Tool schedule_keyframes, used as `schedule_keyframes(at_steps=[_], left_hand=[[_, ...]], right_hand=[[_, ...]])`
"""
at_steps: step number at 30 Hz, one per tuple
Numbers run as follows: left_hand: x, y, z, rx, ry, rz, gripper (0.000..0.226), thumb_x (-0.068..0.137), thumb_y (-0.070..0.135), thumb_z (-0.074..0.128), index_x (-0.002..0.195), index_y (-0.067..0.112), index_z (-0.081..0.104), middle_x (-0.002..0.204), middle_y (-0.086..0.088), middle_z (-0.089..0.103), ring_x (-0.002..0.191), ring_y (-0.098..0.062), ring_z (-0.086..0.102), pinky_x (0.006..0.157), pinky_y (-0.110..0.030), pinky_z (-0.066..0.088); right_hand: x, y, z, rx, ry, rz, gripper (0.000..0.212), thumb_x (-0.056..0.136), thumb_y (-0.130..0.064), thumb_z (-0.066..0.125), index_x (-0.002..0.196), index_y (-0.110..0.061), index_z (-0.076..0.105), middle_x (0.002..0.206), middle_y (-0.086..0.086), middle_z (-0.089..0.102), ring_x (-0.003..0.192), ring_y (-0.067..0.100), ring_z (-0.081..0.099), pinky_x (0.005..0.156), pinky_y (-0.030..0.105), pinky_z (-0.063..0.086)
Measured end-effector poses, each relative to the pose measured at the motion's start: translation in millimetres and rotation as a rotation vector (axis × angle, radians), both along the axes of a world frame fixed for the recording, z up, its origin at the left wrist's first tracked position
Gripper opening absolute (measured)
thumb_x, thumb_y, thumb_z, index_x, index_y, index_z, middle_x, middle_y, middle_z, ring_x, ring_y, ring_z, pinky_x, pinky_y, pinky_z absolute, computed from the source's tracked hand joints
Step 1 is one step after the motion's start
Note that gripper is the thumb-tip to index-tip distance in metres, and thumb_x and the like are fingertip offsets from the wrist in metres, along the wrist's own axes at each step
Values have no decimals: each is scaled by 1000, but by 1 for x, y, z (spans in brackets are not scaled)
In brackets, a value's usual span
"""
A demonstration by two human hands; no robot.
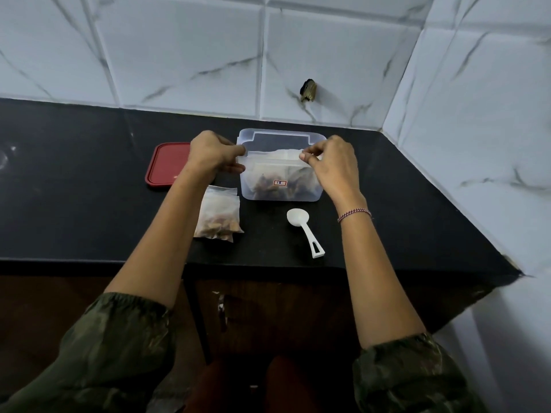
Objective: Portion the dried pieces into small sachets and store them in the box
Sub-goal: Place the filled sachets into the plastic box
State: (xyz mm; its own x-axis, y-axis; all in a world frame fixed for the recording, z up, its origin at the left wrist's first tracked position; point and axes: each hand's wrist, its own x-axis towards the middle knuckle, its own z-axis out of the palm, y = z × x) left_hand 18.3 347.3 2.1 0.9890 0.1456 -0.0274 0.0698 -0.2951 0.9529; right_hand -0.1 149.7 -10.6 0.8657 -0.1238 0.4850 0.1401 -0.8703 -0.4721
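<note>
Translucent box (281, 192) mid-table, contents blurred | left hand (213, 155) and right hand (331, 165) pinch sachet (272, 158) top corners | red lid (167, 166) half hidden behind left hand

A clear, lidless box (281, 192) sits at frame centre, holding a translucent sachet (272, 158) upright over dark dried pieces (268, 187). Lower left of it lies a filled sachet (219, 217), flat.

Black countertop (89, 180) set into a corner. White marble-veined wall tiles (185, 52) behind and right. Dark hole (309, 90) in rear tile.
</note>
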Motion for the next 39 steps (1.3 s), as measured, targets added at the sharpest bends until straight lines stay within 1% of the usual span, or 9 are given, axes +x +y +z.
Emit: schedule_keyframes(at_steps=[5, 10, 15, 19, 22, 25, 28, 33, 39], left_hand=[[0, 2, -1, -32, 15, 15, 15, 86, 5, 67, 75, 3, 59, 75, -14, 62, 40, -13, 63, 58, -27, 59], [-3, 1, -2, -43, 4, 7, 20, 87, 8, 67, 69, 6, 59, 73, -14, 63, 42, -12, 64, 59, -26, 59], [-4, 2, -4, -2, -13, 7, 11, 87, 9, 67, 80, 1, 63, 70, -13, 62, 41, -10, 63, 56, -24, 59], [-4, 7, -5, 145, -70, -8, 18, 88, 19, 67, 80, 3, 67, 66, -10, 65, 41, -5, 60, 55, -21, 58], [-6, 18, -7, 251, -147, 67, 24, 89, 31, 66, 83, 8, 70, 68, -6, 67, 54, -11, 64, 68, -30, 59], [-7, 37, -13, 370, -157, 130, 27, 86, 37, 68, 86, 10, 71, 74, -9, 70, 72, -22, 70, 80, -40, 58], [-10, 53, -24, 517, -102, 132, 36, 83, 42, 70, 78, 7, 72, 74, -9, 72, 77, -25, 69, 83, -43, 56], [-22, 65, -39, 703, -20, 116, 41, 83, 47, 68, 73, 7, 71, 68, -9, 69, 71, -25, 66, 68, -35, 53], [-29, 69, -51, 568, 76, 38, 30, 80, 43, 72, 77, 13, 72, 64, -4, 70, 58, -16, 68, 64, -27, 56]], right_hand=[[-9, -5, 5, 16, 55, 76, 24, 90, -27, 63, 99, -7, 73, 102, 6, 66, 91, 15, 55, 71, 13, 34], [-18, -10, 9, 81, 102, 148, 24, 89, -23, 63, 101, -5, 73, 100, 6, 67, 75, 2, 45, 58, -5, 32], [-19, -10, 8, 53, 99, 126, 24, 90, -25, 62, 101, -7, 72, 97, -2, 62, 77, 3, 49, 64, 2, 35], [-20, 2, 13, 4, -64, 12, 23, 91, -29, 60, 105, -14, 69, 111, 4, 56, 108, 19, 49, 80, 20, 36], [-32, 27, 21, 109, -187, 72, 14, 91, -23, 61, 97, -15, 70, 99, 2, 62, 90, 14, 58, 80, 27, 48], [-44, 61, 15, 211, -20, 232, 9, 90, -17, 62, 92, -13, 70, 83, 0, 69, 76, 14, 65, 78, 35, 53], [-47, 87, 0, 111, 149, 309, 11, 90, -18, 61, 94, -13, 71, 88, 6, 71, 83, 19, 67, 81, 33, 53], [-44, 101, -23, -33, 251, 269, 25, 90, -28, 63, 101, -6, 69, 99, 12, 69, 92, 23, 62, 77, 30, 46], [-40, 102, -41, -65, 412, 251, 49, 87, -39, 63, 121, -5, 52, 118, 15, 56, 104, 27, 57, 77, 25, 39]])
